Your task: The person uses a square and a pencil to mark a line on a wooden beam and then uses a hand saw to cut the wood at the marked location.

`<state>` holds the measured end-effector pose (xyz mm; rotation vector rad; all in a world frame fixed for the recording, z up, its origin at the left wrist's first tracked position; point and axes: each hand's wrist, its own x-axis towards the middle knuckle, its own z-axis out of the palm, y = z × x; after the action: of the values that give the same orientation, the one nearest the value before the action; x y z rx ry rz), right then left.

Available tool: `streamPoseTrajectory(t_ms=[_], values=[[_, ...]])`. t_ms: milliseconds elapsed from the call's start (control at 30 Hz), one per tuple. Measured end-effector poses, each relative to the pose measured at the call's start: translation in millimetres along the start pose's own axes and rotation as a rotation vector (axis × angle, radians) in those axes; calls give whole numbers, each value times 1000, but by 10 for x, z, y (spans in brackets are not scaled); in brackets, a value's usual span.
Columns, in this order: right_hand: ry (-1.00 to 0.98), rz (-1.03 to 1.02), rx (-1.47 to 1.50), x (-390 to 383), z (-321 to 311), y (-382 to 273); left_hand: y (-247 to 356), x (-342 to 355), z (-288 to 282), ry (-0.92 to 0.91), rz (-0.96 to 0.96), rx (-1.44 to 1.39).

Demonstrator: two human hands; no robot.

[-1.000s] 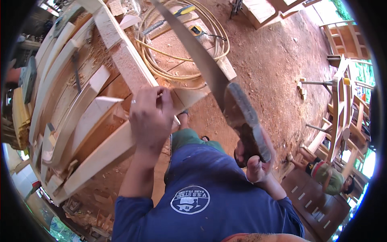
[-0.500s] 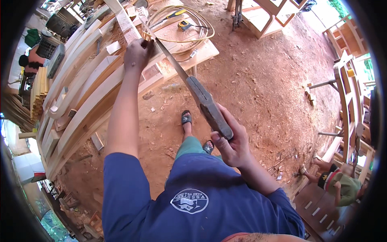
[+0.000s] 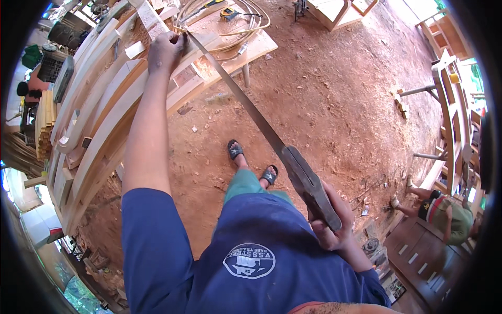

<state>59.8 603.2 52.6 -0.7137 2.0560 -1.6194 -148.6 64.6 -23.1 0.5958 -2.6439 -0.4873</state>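
Observation:
A handsaw (image 3: 246, 104) slants across the view, its long narrow blade running from the workbench at upper left toward me. My right hand (image 3: 334, 222) is closed around its dark, worn handle in front of my body. The tip end of the blade meets pale wood right beside my left hand (image 3: 166, 52). That hand rests on a wooden board (image 3: 204, 44) with its fingers curled in; what they grip is hidden. Several long curved timbers (image 3: 110, 125) lie to the left under my outstretched arm.
On the bench are a coiled yellowish hose (image 3: 256, 31) and a yellow-black tape measure (image 3: 228, 13). Sawdust and wood scraps cover the earth floor (image 3: 324, 99). Curved wooden frames (image 3: 452, 115) stand at right. A person in a green shirt (image 3: 455, 222) is at lower right.
My right hand has drawn the saw back toward me and to the right, so more blade shows past my left hand. My left hand stays at the board. The person at right has shifted posture.

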Motion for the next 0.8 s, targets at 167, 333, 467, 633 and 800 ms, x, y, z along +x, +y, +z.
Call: streamPoseTrajectory(t_ms=[167,333,467,633,800], values=[[89,-77,45,1168,313,-156,37,10,16,-22,22,-38],[100,-155,87,1576,567,-166,-421,104,79,70,145,91],[136,5,52,785,315,-35,-44,50,20,17,20,-13],[85,143,23,235,192,-224,110,-122,-110,-24,-87,-72],[112,16,67,1477,459,-115,122,-136,-124,4,-81,-65]])
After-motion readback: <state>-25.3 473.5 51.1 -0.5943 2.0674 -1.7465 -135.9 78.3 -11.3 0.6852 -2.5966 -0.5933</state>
